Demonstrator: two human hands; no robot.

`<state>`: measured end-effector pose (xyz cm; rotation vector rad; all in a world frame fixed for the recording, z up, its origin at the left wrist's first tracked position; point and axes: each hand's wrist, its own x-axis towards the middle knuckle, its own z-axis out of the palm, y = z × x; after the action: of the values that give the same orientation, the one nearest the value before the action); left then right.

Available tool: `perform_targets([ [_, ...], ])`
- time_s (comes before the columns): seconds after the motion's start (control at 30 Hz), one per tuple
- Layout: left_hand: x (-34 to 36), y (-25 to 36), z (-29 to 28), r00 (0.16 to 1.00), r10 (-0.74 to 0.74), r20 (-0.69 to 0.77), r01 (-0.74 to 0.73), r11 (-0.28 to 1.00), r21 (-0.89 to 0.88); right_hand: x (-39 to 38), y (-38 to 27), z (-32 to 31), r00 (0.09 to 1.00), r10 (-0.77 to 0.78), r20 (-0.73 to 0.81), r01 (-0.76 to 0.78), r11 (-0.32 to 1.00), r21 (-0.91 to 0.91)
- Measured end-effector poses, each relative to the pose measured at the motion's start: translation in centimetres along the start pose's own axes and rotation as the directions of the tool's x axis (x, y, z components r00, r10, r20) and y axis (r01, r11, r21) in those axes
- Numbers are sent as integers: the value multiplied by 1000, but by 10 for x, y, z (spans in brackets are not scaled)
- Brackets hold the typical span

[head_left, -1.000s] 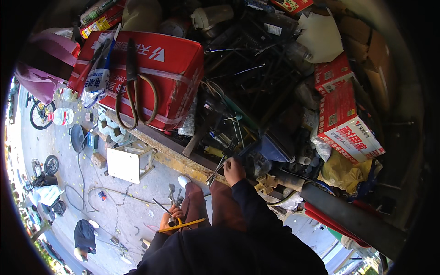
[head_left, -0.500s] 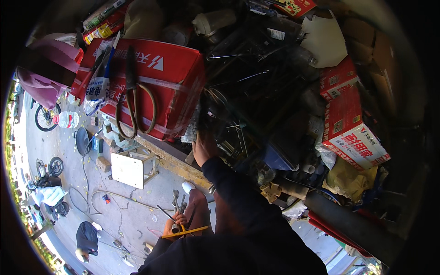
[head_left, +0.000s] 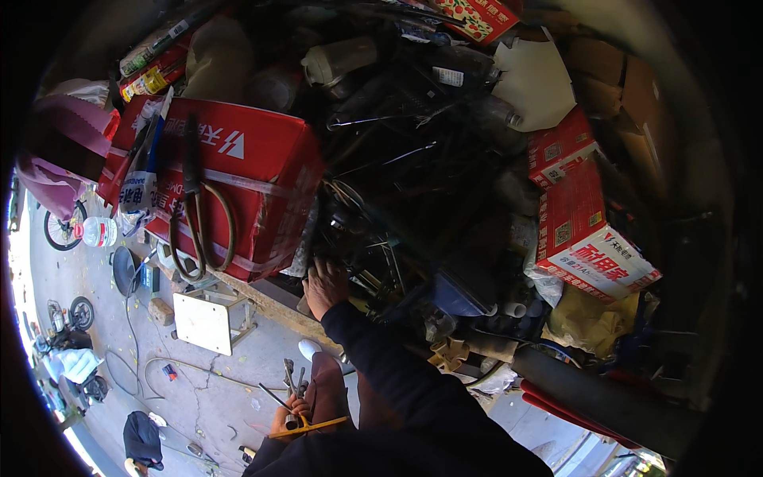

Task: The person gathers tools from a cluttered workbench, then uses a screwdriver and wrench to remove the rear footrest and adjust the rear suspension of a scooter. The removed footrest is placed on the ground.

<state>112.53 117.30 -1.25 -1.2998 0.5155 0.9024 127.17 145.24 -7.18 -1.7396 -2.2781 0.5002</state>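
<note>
My right hand (head_left: 324,285) reaches out on a dark-sleeved arm into a heap of dark metal rods and wire parts (head_left: 397,199), at the edge of a wooden board (head_left: 262,300). Its back faces me, and its fingers are hidden among the parts just right of a big red carton (head_left: 262,167). Low down by my knee, my left hand (head_left: 291,411) is closed on a bundle of hand tools (head_left: 296,385), with grey pliers sticking up and a yellow bar across.
Long-handled cutters (head_left: 195,215) lie on the red carton. Red-and-white boxes (head_left: 588,238) are stacked at right, and a thick black pipe (head_left: 604,397) lies below them. On the pavement at left are a white stool (head_left: 205,322), a water bottle (head_left: 99,232), cables and a bicycle wheel (head_left: 60,230).
My right hand has swept left across the heap, from its middle to the spot beside the red carton. The left hand has kept the tools low by my leg.
</note>
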Motion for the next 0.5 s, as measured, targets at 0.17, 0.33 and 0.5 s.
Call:
perform_targets([
  [0.17,3,1,1,999,34,-15,-33,998,49,-14,8,-2,993,59,104,-58,998,-5],
  [0.33,7,2,2,998,64,-22,-63,997,43,-29,15,-20,972,236,7,-234,960,157],
  [0.5,9,3,3,998,60,18,-61,995,85,-27,22,-9,926,376,-16,-342,860,378],
])
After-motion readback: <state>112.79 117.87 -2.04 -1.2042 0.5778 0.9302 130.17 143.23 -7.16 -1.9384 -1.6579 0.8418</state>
